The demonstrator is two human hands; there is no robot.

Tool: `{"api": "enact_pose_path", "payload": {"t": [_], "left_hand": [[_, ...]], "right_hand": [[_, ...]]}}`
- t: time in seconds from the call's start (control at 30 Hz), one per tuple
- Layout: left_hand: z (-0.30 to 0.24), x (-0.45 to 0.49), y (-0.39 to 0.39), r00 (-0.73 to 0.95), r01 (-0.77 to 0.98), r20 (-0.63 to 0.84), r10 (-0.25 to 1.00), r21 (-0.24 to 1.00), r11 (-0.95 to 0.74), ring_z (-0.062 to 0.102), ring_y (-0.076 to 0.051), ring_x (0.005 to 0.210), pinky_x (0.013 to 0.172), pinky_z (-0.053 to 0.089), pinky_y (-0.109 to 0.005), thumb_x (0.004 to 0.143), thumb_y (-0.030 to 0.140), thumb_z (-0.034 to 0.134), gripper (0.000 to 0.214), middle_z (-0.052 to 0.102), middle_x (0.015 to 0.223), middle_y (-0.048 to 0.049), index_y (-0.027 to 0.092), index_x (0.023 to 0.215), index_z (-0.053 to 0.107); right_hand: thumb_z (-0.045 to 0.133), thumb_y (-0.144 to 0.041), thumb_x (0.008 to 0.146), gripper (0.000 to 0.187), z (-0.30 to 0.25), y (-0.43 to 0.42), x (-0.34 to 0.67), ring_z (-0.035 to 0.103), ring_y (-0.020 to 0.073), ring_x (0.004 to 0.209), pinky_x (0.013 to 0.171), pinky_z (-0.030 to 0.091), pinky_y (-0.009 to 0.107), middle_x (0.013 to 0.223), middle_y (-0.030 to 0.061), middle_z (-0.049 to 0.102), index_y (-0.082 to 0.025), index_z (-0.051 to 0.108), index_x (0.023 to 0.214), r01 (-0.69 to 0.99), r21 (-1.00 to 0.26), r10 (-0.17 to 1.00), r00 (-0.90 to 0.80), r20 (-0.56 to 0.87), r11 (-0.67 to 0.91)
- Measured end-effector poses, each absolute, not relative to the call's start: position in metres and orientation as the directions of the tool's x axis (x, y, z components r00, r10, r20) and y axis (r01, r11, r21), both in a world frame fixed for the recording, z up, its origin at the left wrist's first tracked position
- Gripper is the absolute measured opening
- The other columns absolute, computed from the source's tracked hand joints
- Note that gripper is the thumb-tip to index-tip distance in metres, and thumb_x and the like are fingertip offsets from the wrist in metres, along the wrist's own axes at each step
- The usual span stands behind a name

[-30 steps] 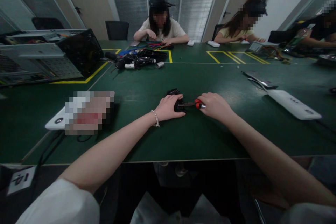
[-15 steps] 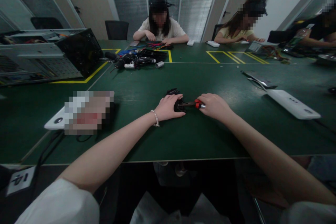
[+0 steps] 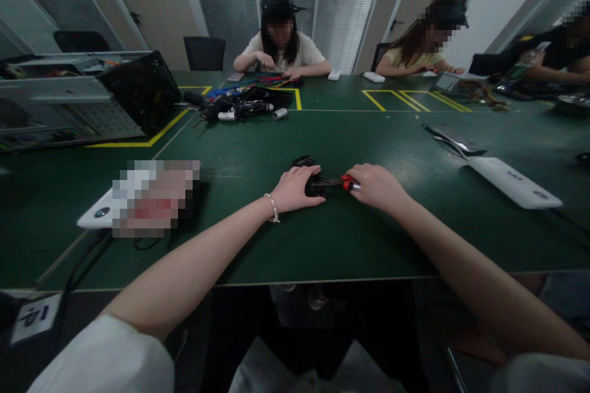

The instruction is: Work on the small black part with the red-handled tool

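Note:
My left hand point(image 3: 295, 189) is curled over a small black part point(image 3: 314, 184) on the green table point(image 3: 322, 239), holding it down. My right hand point(image 3: 375, 186) is closed round the red-and-black handles of a pair of pliers point(image 3: 340, 182). The pliers' metal jaws point left and meet the black part between my hands. Another small black piece point(image 3: 302, 161) lies just beyond my left hand.
A white flat device point(image 3: 514, 181) and a grey tray point(image 3: 454, 138) lie to the right. A pile of black tools and cables point(image 3: 239, 104) and an open computer case point(image 3: 78, 98) sit at the far left. Three people work along the far side.

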State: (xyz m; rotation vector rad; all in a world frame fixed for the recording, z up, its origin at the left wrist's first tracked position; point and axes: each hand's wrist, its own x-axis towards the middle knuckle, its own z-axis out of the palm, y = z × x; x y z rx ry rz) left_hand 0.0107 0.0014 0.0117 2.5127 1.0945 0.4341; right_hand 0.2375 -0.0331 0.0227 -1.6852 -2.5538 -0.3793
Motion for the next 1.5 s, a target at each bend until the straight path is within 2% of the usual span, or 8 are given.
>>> {"api": "enact_pose_path", "payload": {"t": [0.37, 0.73, 1.0, 1.23, 1.5], "left_hand": [[0.0115, 0.0112, 0.0011, 0.654, 0.634, 0.133, 0.744, 0.44, -0.636, 0.041, -0.03, 0.125, 0.103, 0.035, -0.047, 0.072, 0.051, 0.063, 0.072, 0.048, 0.136, -0.0081, 0.021, 0.134, 0.04], [0.0145, 0.0102, 0.0003, 0.658, 0.636, 0.104, 0.746, 0.454, -0.624, 0.04, -0.03, 0.126, 0.102, 0.035, -0.048, 0.073, 0.052, 0.061, 0.071, 0.046, 0.137, -0.0078, 0.022, 0.134, 0.038], [0.0123, 0.0113, 0.0014, 0.658, 0.636, 0.123, 0.743, 0.439, -0.635, 0.04, -0.03, 0.126, 0.103, 0.034, -0.046, 0.072, 0.051, 0.063, 0.073, 0.046, 0.137, -0.008, 0.021, 0.134, 0.039], [0.0136, 0.0109, 0.0007, 0.657, 0.637, 0.119, 0.745, 0.441, -0.632, 0.042, -0.03, 0.124, 0.102, 0.035, -0.047, 0.073, 0.051, 0.062, 0.072, 0.048, 0.135, -0.0072, 0.022, 0.134, 0.039], [0.0125, 0.0105, 0.001, 0.658, 0.632, 0.12, 0.743, 0.447, -0.632, 0.04, -0.03, 0.126, 0.103, 0.034, -0.048, 0.073, 0.051, 0.062, 0.072, 0.047, 0.137, -0.007, 0.023, 0.135, 0.037]], "right_hand": [[0.05, -0.023, 0.079, 0.025, 0.0264, -0.0355, 0.2357, 0.054, 0.0227, 0.081, 0.07, 0.036, 0.032, 0.091, 0.0113, 0.064, -0.012, 0.064, 0.096, 0.896, 0.232, 0.879, -0.427, 0.215, 0.378], [0.05, -0.022, 0.077, 0.026, 0.0243, -0.0347, 0.236, 0.058, 0.0211, 0.081, 0.069, 0.039, 0.031, 0.092, 0.0094, 0.066, -0.015, 0.064, 0.097, 0.924, 0.157, 0.912, -0.373, 0.173, 0.348], [0.05, -0.023, 0.079, 0.025, 0.0268, -0.0365, 0.2358, 0.055, 0.0229, 0.082, 0.069, 0.037, 0.033, 0.091, 0.0119, 0.064, -0.012, 0.064, 0.095, 0.897, 0.236, 0.881, -0.422, 0.211, 0.373], [0.05, -0.023, 0.077, 0.027, 0.0225, -0.0349, 0.237, 0.057, 0.0221, 0.082, 0.071, 0.038, 0.033, 0.094, 0.0109, 0.066, -0.013, 0.065, 0.098, 0.918, 0.181, 0.902, -0.385, 0.197, 0.352], [0.051, -0.022, 0.077, 0.024, 0.0247, -0.0361, 0.2366, 0.056, 0.0232, 0.082, 0.069, 0.037, 0.033, 0.091, 0.0117, 0.065, -0.014, 0.065, 0.095, 0.904, 0.215, 0.881, -0.415, 0.225, 0.371]]}}
